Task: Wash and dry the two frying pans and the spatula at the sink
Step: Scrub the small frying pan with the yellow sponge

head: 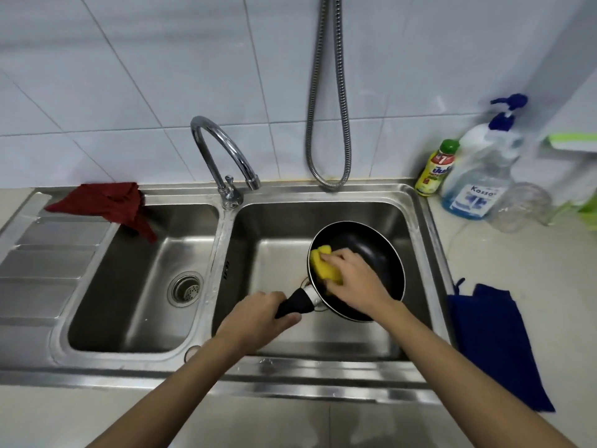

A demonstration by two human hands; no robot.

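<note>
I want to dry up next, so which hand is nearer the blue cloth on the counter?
Right. The right hand presses a yellow sponge inside the frying pan, on the side toward the blue cloth. The left hand grips the pan's handle, farther away.

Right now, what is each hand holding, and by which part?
The left hand grips the frying pan by its black handle. The right hand holds the yellow sponge from above, pressing it inside the pan.
</note>
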